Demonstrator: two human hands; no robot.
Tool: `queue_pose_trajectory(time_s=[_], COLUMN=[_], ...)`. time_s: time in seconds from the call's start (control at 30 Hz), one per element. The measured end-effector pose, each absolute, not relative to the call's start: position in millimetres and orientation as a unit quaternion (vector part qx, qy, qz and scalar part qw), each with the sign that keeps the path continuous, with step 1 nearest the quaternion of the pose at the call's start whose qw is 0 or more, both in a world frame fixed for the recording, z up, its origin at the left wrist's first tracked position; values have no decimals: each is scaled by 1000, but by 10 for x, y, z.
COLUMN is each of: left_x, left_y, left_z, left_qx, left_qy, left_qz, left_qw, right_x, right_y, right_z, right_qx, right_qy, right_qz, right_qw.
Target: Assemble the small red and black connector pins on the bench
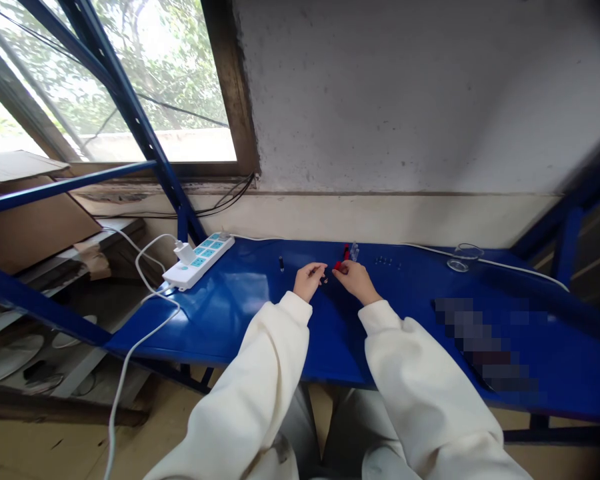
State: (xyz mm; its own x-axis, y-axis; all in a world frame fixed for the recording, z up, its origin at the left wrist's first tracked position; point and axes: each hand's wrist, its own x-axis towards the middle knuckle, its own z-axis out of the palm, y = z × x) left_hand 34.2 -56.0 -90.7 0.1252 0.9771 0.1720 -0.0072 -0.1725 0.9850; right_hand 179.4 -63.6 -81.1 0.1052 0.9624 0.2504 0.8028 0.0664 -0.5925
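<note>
My left hand (308, 281) is closed in a pinch above the blue table, and what its fingertips hold is too small to make out. Close beside it, my right hand (358, 281) has its thumb and fingers together on a small red piece (337, 265). Just beyond the right fingers stand a red-and-black item (347, 250) and a clear plastic piece (355, 251). Left of my left hand, a small dark cylinder (281, 264) is upright on the table. Several tiny clear pieces (383, 261) lie to the right of my right hand.
A white power strip (200, 261) with a plugged-in charger (184, 251) occupies the blue table's (240, 320) left end. A clear round container (459, 264) is at the back right, by a white cable (523, 269). A blurred-out dark flat object (480, 340) lies nearer. Blue frame posts flank the table.
</note>
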Motion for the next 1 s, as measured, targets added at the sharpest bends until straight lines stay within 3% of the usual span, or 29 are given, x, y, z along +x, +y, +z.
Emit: queue_pose_trajectory(time_s=[0.27, 0.6, 1.0], left_x=[376, 412, 409], left_y=[-579, -609, -630], left_z=[-943, -956, -967], left_qx=[617, 701, 730], left_qy=[421, 433, 424], left_qz=[465, 401, 393], left_qw=[475, 399, 365], right_x=[2175, 2161, 2085], right_y=[-387, -356, -313], right_z=[-764, -950, -1024], right_qx=[-754, -757, -760], right_qy=[-609, -599, -606], right_qz=[148, 84, 67], right_qw=[198, 249, 225])
